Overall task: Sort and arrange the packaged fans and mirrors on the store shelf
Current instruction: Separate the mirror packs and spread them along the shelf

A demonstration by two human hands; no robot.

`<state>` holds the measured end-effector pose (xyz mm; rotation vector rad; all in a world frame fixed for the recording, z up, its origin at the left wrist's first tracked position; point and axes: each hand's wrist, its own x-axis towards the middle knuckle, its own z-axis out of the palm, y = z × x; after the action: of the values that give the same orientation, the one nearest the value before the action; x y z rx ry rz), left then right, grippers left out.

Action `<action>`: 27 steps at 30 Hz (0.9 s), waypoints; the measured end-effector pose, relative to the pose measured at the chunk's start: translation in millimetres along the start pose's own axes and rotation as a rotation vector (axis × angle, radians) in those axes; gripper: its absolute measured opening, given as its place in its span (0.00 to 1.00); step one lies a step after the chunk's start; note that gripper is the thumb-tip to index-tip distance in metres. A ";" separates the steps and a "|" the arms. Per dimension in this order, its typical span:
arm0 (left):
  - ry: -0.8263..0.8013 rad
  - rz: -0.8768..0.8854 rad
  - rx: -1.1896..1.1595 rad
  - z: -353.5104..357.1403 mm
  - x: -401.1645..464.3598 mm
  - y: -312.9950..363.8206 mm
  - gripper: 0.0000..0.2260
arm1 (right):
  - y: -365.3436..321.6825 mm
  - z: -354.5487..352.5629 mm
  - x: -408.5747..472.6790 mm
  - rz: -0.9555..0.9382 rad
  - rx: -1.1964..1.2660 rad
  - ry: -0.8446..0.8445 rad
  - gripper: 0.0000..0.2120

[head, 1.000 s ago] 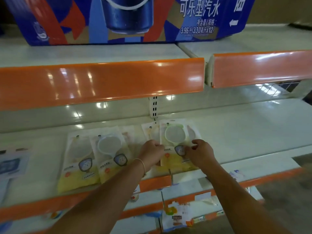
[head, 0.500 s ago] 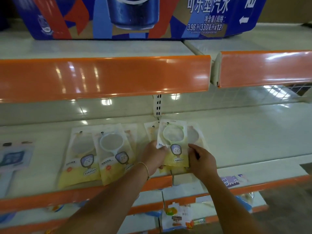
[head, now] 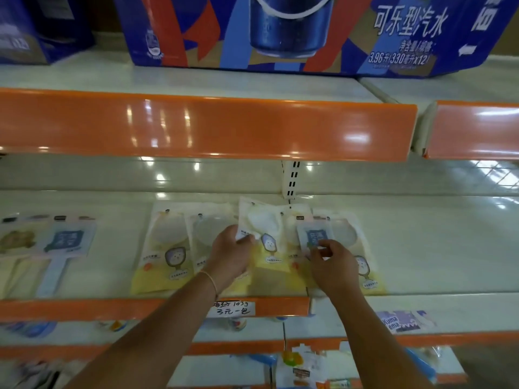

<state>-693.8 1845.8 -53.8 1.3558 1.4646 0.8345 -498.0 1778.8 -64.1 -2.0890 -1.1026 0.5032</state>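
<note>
— Firstly, item one?
— Packaged hand mirror [head: 265, 242], white round head, yellow card at the foot, tilted and lifted at its left edge. The left hand [head: 229, 255] pinches that edge between thumb and curled fingers. It lies over other packs on the middle shelf [head: 435, 248], just left of the slotted upright [head: 292, 179].

— Item two?
— Packaged blue fan [head: 314, 234], small, blue printed panel. The right hand [head: 330, 263] grips its lower part with bent fingertips. It overlaps a mirror pack [head: 356, 248] lying flat to its right.

— Others on the same shelf?
— Two more mirror packs to the left: one [head: 165, 248] fully shown, one [head: 207, 234] partly under the left hand. Further left, well apart, a blue fan pack with a long handle [head: 66, 245] and, beside it at the frame edge, a pack with a yellowish print [head: 16, 240], blurred.

— Fixtures?
— Orange price rail [head: 84, 308] along the shelf front, bearing a handwritten label [head: 231, 308]. Orange rail of the upper shelf [head: 207, 127] above.

— Upper stock?
— Blue cola-type soda carton [head: 280, 32], printed 330 ml x 12.

— Wrist?
— Thin band [head: 210, 279] on the left.
</note>
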 end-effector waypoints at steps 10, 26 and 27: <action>0.180 -0.030 -0.013 -70.7 0.9 -23.2 0.05 | -28.6 28.6 -4.1 -0.070 -0.078 -0.045 0.16; -0.049 -0.220 0.446 -145.1 -7.4 -39.0 0.11 | -92.1 98.0 -24.9 -0.174 -0.102 -0.211 0.15; -0.049 -0.172 0.629 -147.9 -7.4 -38.4 0.13 | -93.3 99.6 -25.3 -0.171 -0.103 -0.211 0.15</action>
<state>-846.1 1849.3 -39.7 1.6494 1.8597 0.2235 -625.2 1834.3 -61.6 -2.0393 -1.4429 0.6045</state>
